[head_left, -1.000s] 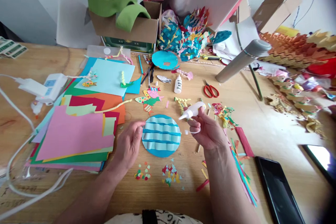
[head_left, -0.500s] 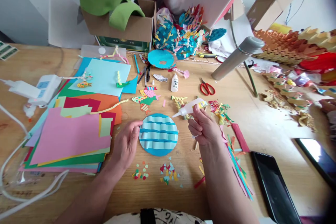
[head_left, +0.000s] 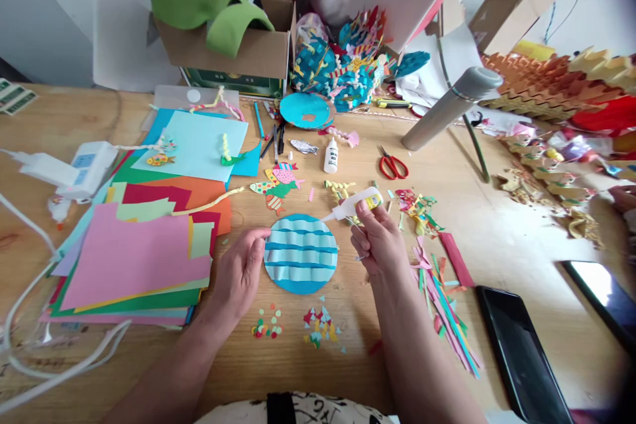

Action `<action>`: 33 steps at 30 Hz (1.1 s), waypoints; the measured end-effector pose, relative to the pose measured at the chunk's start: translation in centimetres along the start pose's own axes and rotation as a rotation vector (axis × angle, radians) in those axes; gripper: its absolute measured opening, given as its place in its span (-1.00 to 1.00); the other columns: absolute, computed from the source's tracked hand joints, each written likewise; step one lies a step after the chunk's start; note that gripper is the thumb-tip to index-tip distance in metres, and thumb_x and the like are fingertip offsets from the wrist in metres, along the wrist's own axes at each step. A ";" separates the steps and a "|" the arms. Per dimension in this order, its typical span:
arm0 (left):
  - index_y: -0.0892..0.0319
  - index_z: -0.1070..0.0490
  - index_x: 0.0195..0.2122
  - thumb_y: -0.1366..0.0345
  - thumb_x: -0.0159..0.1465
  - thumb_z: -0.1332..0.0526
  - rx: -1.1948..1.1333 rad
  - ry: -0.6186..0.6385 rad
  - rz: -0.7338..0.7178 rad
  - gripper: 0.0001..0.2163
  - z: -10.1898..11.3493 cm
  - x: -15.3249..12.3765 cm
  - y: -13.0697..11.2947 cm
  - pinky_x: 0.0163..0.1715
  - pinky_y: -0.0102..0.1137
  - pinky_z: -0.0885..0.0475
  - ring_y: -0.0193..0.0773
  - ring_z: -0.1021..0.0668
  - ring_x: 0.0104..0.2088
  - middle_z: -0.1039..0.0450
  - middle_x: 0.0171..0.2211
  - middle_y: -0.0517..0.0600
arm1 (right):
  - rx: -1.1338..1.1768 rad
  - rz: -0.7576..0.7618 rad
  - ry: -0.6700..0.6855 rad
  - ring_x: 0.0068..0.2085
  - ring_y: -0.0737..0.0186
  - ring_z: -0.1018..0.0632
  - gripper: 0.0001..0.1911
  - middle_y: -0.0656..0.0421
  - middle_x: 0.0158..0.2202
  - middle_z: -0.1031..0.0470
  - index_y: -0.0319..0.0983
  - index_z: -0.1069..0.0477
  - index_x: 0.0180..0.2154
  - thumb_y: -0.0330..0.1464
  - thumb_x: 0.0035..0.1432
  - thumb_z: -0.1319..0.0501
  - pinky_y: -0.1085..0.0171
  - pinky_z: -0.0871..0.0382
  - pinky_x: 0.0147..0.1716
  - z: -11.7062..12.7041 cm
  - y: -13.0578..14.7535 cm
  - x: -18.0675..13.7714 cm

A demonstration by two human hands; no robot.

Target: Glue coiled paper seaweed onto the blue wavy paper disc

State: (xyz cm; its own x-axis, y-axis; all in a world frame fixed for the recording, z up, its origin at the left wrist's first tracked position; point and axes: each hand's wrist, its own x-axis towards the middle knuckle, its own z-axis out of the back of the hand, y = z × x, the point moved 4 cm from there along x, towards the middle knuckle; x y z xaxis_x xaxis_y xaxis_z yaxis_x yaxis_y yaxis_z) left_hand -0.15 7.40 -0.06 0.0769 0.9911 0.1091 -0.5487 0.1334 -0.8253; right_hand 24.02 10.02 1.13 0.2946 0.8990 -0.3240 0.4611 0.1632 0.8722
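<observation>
A round blue paper disc (head_left: 300,263) with wavy light-blue strips lies on the wooden table (head_left: 501,238) in front of me. My left hand (head_left: 241,273) rests at its left edge, thumb and fingertip pinching the rim. My right hand (head_left: 380,244) is closed around a small white glue bottle (head_left: 352,205), whose nozzle points left toward the disc's upper right edge. Paper fish cutouts (head_left: 279,185) lie just behind the disc.
A stack of coloured paper sheets (head_left: 139,245) lies left. Confetti bits (head_left: 298,328) sit in front of the disc. Paper strips (head_left: 442,298), red scissors (head_left: 392,165), a second glue bottle (head_left: 330,156), a dark tablet (head_left: 521,351) and a cardboard box (head_left: 233,46) surround the work.
My right hand has moved left and down with the glue bottle, bringing the nozzle nearer the disc's edge. My left hand stays on the disc's left rim.
</observation>
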 end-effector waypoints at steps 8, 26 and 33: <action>0.11 -0.42 -0.09 0.11 0.41 0.12 0.056 -0.027 -0.055 -0.64 0.1 0.0 -0.4 -0.10 -0.24 -0.51 -0.14 -0.58 -0.09 -0.56 -0.13 0.08 | -0.076 0.106 0.037 -0.81 0.60 -0.11 -0.58 0.46 -0.61 -0.23 -0.18 -0.28 -0.30 -0.15 -0.07 -0.42 0.49 0.12 -0.89 -0.6 -0.7 -0.3; 0.13 -0.42 -0.10 0.10 0.40 0.11 0.073 -0.001 -0.064 -0.63 0.1 0.0 -0.7 -0.18 -0.30 -0.49 -0.14 -0.58 -0.11 -0.56 -0.14 0.10 | -0.353 0.243 0.035 -0.76 0.55 -0.21 -0.66 0.28 -0.40 -0.47 -0.13 -0.34 -0.20 -0.12 0.04 -0.33 0.44 -0.02 -0.88 -1.0 -1.1 -1.1; 0.14 -0.41 -0.10 0.12 0.41 0.11 0.095 -0.002 -0.084 -0.65 0.0 -0.1 -0.6 -0.16 -0.29 -0.48 -0.15 -0.58 -0.12 -0.56 -0.15 0.09 | -0.385 0.245 0.032 -0.74 0.55 -0.25 -0.66 0.24 -0.28 -0.51 -0.11 -0.36 -0.18 -0.16 0.03 -0.34 0.44 -0.08 -0.87 -1.2 -1.4 -1.3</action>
State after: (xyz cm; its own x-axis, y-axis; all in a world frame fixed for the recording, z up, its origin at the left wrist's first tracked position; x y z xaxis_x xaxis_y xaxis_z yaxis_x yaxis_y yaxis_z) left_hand 0.16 7.19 0.47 0.1237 0.9765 0.1767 -0.6167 0.2152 -0.7572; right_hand 22.00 9.16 0.78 0.3277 0.9409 -0.0853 0.0349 0.0782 0.9963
